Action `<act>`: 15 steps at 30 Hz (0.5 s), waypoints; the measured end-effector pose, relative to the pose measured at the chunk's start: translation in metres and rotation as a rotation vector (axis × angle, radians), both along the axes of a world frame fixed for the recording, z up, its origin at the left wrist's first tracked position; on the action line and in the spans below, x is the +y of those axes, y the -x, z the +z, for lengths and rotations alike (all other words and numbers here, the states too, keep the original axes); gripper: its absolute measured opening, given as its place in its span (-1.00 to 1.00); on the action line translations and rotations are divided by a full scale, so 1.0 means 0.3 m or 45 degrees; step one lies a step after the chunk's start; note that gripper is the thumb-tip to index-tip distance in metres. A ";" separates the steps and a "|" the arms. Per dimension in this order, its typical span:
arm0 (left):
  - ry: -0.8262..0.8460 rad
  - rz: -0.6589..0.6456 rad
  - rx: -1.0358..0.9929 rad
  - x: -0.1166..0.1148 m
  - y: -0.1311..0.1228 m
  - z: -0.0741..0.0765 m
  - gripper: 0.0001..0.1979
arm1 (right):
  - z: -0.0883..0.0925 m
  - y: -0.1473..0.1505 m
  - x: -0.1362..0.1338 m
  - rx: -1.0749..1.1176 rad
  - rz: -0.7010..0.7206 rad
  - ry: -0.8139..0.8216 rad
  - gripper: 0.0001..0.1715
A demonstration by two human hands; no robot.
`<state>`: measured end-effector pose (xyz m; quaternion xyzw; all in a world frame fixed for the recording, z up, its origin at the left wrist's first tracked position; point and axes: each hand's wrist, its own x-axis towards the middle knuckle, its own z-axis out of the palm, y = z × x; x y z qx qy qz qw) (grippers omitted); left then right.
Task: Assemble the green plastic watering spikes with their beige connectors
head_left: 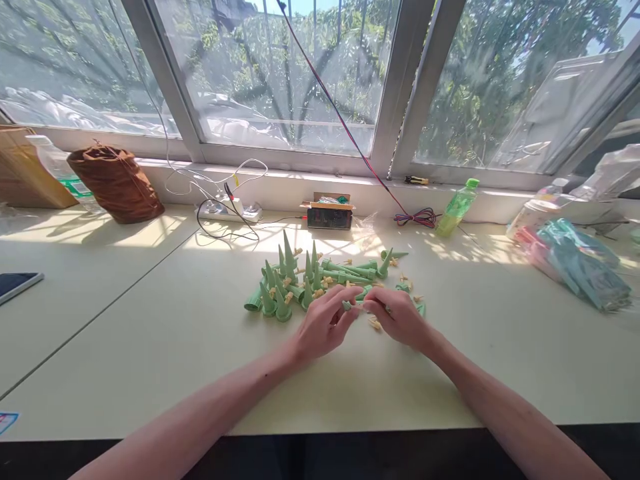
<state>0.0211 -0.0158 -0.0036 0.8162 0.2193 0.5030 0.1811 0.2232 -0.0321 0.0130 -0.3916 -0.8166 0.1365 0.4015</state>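
My left hand (324, 321) is closed around a small green plastic piece (347, 305), most of it covered by the fingers. Right beside it, the thumb and finger of my right hand (399, 316) pinch at the end of that piece; what they grip is too small to make out. Behind both hands lies a heap of green plastic spikes (288, 261), several standing upright on their wide ends and others lying flat. Small yellow plastic fittings (375, 324) are scattered among the spikes and close under my right hand.
Along the window side stand a brown cloth bag (117, 183), a power strip (227, 208) with cables, a small black box (329, 217) and a green bottle (457, 208). Plastic packets (575, 263) lie at the right. A phone (17, 285) rests at the left edge.
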 end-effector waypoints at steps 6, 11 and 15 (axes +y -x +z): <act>0.081 0.002 0.004 -0.009 -0.008 0.004 -0.68 | 0.003 0.004 -0.001 0.006 -0.068 -0.015 -0.53; 0.399 -0.057 -0.029 -0.012 -0.020 0.013 -0.60 | 0.002 0.006 0.001 0.007 -0.138 -0.032 -0.51; 0.704 -0.228 -0.080 -0.006 -0.021 0.027 -0.53 | 0.003 0.006 -0.001 0.013 -0.151 -0.060 -0.51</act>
